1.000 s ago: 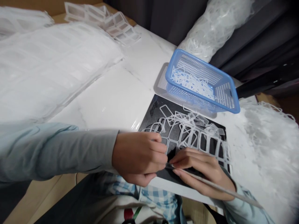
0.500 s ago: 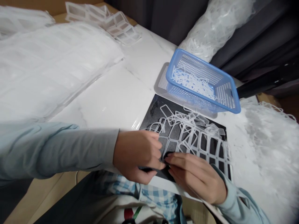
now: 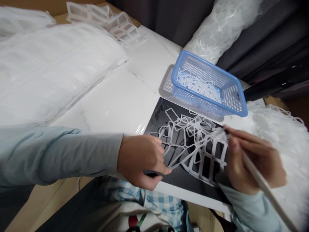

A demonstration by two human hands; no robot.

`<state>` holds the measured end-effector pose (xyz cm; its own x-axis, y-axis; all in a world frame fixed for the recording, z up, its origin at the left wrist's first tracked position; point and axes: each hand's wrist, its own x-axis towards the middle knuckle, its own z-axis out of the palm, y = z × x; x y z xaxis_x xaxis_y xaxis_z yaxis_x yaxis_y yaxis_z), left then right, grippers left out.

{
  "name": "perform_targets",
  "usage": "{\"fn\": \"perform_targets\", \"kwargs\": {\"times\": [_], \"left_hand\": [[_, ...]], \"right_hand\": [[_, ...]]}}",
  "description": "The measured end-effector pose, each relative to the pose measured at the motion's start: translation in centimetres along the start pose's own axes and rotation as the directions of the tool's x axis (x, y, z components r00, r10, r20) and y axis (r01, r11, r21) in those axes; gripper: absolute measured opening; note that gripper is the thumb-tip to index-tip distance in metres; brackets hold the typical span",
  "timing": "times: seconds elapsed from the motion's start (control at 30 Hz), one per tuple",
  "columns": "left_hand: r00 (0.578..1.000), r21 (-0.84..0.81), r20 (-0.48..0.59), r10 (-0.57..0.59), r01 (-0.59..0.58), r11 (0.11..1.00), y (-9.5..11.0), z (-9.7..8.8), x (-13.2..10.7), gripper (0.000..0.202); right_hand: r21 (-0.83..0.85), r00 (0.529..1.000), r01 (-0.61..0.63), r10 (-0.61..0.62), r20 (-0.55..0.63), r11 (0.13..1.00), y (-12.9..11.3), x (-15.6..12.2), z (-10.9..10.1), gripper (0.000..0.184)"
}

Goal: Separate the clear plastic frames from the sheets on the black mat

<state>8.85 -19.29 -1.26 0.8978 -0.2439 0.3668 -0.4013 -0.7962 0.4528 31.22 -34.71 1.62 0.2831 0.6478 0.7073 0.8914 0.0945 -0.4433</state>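
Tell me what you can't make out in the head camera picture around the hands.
In the head view:
What the left hand is touching: its fingers cover the contact with the white plastic lattice.
The tip of the pale stick in the right hand: hidden by the fingers. Its other end runs off the bottom edge.
The black mat's right corner: hidden by the right hand and sleeve.
Single pieces in the blue basket: too small and tangled to tell.

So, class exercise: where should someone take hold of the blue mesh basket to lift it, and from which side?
Grip the near long rim of the blue mesh basket, coming from above on the person's side, thumb inside. That continuous raised lip faces the person and looks stiff enough, while the far side lies close to a bag of white plastic scraps.
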Motion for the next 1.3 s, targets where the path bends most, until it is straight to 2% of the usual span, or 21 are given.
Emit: {"fn": "perform_targets", "kwargs": {"times": [0.07,0.1,0.2,0.27,0.37,0.43,0.5,0.6,0.7,0.83,1.0,1.17,1.3], "left_hand": [[1.000,0.001,0.003,-0.013,0.013,1.000,0.0,0.0,-0.1,0.026],[1.000,0.001,0.006,-0.016,0.016,1.000,0.0,0.1,-0.1,0.027],[1.000,0.014,0.006,0.001,-0.001,1.000,0.1,0.2,-0.1,0.025],[1.000,0.040,-0.009,0.022,-0.022,0.999,0.1,0.2,0.0,0.020],[0.996,0.077,-0.052,0.073,-0.069,0.995,0.1,-0.2,0.3,0.012],[0.993,0.088,-0.086,0.081,-0.073,0.993,0.0,-0.5,0.5,0.009],[0.991,0.080,-0.128,0.036,-0.026,0.996,-0.1,-0.7,0.6,0.009],[0.988,0.043,-0.146,-0.058,0.064,0.997,-0.3,-0.4,0.4,0.033],[0.990,0.003,-0.123,-0.074,0.075,0.997,-0.6,0.3,0.1,0.050],[0.988,-0.038,-0.137,-0.073,0.069,0.997,-0.9,1.1,-0.3,0.057],[0.989,-0.025,-0.110,-0.098,0.096,0.995,-0.9,1.3,-0.4,0.058],[0.990,-0.016,-0.075,-0.117,0.116,0.993,-0.8,1.1,-0.4,0.059],[0.992,0.006,-0.064,-0.112,0.113,0.994,-0.8,1.0,-0.4,0.058]], "right_hand": [[-0.050,0.970,0.011,-0.022,-0.241,0.999,0.2,1.1,0.2,0.015],[-0.056,0.957,0.006,-0.022,-0.290,0.998,0.2,1.5,0.3,0.012],[-0.017,0.959,-0.026,0.020,-0.284,1.000,0.3,2.0,0.4,0.009],[0.022,0.980,-0.071,0.074,-0.187,0.997,0.4,1.8,0.3,0.005],[0.069,0.982,-0.176,0.171,0.076,0.982,0.4,0.9,0.2,0.004],[0.108,0.958,-0.218,0.192,0.213,0.970,0.3,0.5,0.2,0.005],[0.148,0.921,-0.255,0.194,0.337,0.956,0.1,0.3,0.3,0.006],[0.169,0.845,-0.283,0.163,0.509,0.944,0.0,0.2,0.5,0.008],[0.160,0.796,-0.261,0.118,0.594,0.952,0.0,0.1,0.6,0.008],[0.138,0.785,-0.242,0.110,0.610,0.960,-0.1,0.1,0.7,0.008],[0.143,0.786,-0.151,0.031,0.617,0.978,-0.3,0.5,0.5,0.005],[0.165,0.777,0.076,-0.162,0.608,0.983,-1.3,0.5,0.6,0.010],[0.096,0.765,0.249,-0.257,0.591,0.964,-1.9,-0.3,1.0,0.017]]}}
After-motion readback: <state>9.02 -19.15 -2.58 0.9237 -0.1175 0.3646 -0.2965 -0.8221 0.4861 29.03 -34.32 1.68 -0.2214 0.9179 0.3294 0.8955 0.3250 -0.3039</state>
